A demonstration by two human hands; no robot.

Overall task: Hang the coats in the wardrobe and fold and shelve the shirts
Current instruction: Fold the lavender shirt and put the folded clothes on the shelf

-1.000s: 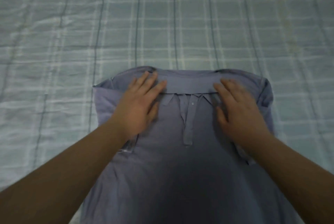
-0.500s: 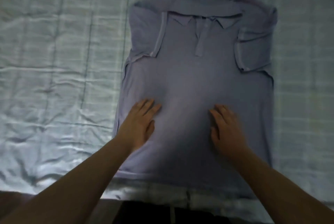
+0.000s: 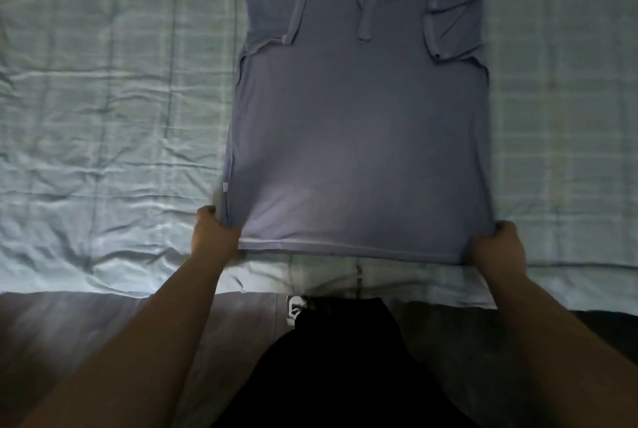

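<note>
I find the lavender-blue short-sleeved polo shirt lying flat, front side up, on the pale blue checked quilted bedspread. Its collar sits at the far end, cut off by the top edge of the view, and its hem lies nearest me, close to the near edge of the bed. Both sleeves are folded inward over the chest, the one on my left as a narrow strip beside the button placket, the one on my right as a broader flap. The body of the garment is smooth, with slight pull lines running up from the lower left corner.

My left hand grips the lower left corner of the shirt: fingers are curled around the cloth, with the thumb showing at the side seam. My right hand grips the lower right corner the same way, fingers curled under the hem and knuckles uppermost. Both forearms reach forward from the bottom of the view, well apart, one at each side of the hem.

Below the bed edge I note a grey wooden floor. A dark garment worn by the person fills the lower centre, and a white shoe shows just above it.
</note>
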